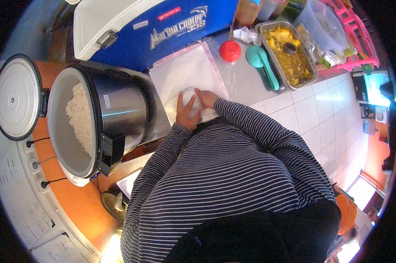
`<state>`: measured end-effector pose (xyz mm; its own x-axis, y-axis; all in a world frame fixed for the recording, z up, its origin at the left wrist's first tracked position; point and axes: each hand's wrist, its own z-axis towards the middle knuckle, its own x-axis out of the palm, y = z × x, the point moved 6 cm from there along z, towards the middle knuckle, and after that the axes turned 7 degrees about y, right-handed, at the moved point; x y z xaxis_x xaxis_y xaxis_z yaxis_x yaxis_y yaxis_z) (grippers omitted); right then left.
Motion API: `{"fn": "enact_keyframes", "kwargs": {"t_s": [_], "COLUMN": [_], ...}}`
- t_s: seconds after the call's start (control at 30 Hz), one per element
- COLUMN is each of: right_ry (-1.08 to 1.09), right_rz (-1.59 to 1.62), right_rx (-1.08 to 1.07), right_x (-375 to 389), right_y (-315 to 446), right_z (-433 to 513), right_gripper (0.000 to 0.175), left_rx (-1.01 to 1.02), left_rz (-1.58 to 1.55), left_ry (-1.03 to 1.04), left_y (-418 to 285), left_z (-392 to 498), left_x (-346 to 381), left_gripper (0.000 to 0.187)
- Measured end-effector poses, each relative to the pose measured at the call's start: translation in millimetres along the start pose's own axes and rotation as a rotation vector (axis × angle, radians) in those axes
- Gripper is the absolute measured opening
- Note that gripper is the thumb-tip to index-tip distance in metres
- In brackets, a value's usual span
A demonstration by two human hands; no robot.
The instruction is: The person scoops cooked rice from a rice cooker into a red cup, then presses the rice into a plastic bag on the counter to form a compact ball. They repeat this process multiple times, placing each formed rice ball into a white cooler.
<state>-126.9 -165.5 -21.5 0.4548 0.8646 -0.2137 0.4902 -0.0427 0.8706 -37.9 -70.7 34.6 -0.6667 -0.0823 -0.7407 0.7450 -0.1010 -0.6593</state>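
Both hands are around a whitish, translucent rounded thing point(188, 96), perhaps a small bowl; its exact kind cannot be told. My left hand point(186, 115) holds its near left side with fingers spread. On its right side, my right hand point(205, 99) has thumb and fingers against it. Beneath lies a stack of white wrapping paper sheets point(176, 72) with a pink-patterned edge. To the left, an open rice cooker point(122, 102) holds cooked white rice point(81, 118).
Behind the paper stands a blue cooler box point(181, 33). A red round lid point(230, 51), a turquoise rice scoop point(263, 65) and a clear tub of yellow food point(288, 56) are to the right. A pink basket point(359, 36) stands beyond. Plugged cords point(55, 180) run along the left wall.
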Motion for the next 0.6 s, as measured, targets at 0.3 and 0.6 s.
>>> {"fn": "enact_keyframes", "kwargs": {"t_s": [0.3, 0.6], "right_ry": [-0.113, 0.065], "right_rz": [-0.977, -1.144], "right_rx": [-0.548, -0.502], "right_x": [-3.4, 18.2], "right_y": [96.7, 63.1], "right_z": [-41.2, -21.2], "right_gripper": [0.045, 0.046], "left_rx": [-0.218, -0.316], "left_rz": [0.266, 0.441], "left_ry": [0.256, 0.195], "left_y": [51.2, 67.9], "left_z": [-28.7, 3.2], "left_x": [6.6, -26.9], "left_gripper": [0.051, 0.013]}}
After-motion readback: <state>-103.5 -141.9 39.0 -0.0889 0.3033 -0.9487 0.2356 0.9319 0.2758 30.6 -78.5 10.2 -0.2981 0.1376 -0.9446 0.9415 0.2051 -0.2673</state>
